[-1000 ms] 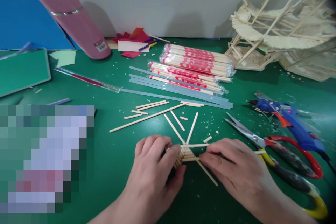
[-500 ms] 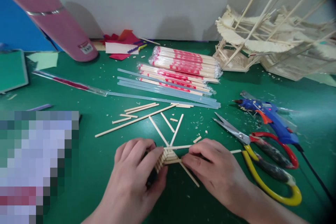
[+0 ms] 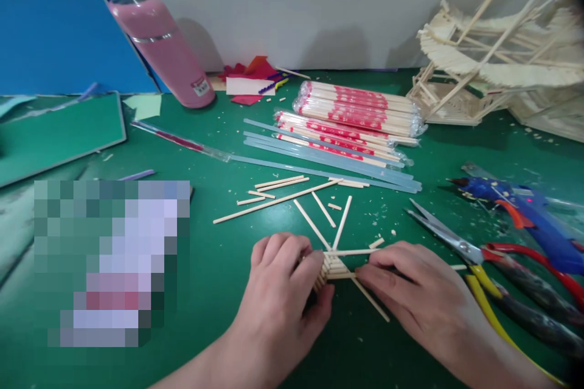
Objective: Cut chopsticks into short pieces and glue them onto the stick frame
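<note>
My left hand (image 3: 283, 292) is closed around a small structure of stacked wooden sticks (image 3: 336, 267), its fingers over the left side and the thumb below. Much of the structure is hidden under that hand. From the right, my right hand (image 3: 415, 285) pinches the ends of its sticks between thumb and fingers; the fingertips cover the exact contact. One thin stick (image 3: 353, 252) runs across the top of the structure, between the two hands. Just beyond, two pale sticks (image 3: 343, 222) meet in a V, and another stick (image 3: 371, 299) slants out below.
Scissors (image 3: 465, 249) and a blue glue gun (image 3: 520, 200) lie at right. Behind are loose cut sticks (image 3: 278, 200), blue translucent glue sticks (image 3: 319, 161) and wrapped chopstick packs (image 3: 360, 109). A pink bottle (image 3: 168, 55) stands back left; a large stick model (image 3: 483, 67) is back right.
The view has swung left, so everything appears farther right and more of the left side of the table shows. Both hands keep their hold on the stick structure, with little visible movement.
</note>
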Demonstrator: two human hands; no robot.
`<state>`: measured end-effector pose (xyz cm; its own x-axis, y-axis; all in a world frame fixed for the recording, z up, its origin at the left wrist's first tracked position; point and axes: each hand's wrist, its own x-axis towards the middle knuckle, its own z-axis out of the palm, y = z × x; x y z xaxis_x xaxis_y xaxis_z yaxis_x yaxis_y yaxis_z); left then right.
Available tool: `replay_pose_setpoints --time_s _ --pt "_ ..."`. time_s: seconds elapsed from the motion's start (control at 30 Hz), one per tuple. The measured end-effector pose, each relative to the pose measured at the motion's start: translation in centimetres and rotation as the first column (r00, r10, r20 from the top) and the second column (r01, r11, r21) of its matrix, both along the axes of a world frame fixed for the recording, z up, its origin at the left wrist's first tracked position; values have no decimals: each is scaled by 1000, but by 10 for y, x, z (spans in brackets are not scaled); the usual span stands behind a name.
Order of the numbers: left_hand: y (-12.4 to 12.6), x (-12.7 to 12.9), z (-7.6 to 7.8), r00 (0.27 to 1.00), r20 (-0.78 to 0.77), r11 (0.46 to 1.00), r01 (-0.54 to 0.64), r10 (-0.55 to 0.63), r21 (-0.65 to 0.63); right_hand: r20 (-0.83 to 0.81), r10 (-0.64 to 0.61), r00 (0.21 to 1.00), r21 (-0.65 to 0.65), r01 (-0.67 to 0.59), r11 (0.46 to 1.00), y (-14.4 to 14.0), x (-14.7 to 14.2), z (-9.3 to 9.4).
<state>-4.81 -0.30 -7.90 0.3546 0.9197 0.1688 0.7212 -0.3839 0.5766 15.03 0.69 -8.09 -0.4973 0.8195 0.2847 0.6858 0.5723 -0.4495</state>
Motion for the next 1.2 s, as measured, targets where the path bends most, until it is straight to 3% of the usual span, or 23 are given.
replay_pose_setpoints --time_s 0.4,0.67,1.2 --pt "1 2 2 1000 7 999 -15 15 -33 -5 12 1000 40 -12 999 -2 1 -7" --pt "0 5 0 999 -2 999 -42 42 3 68 50 996 85 -56 995 3 -3 10" --pt "-1 3 1 999 32 999 -26 28 -39 75 29 997 18 -31 999 2 -2 9"
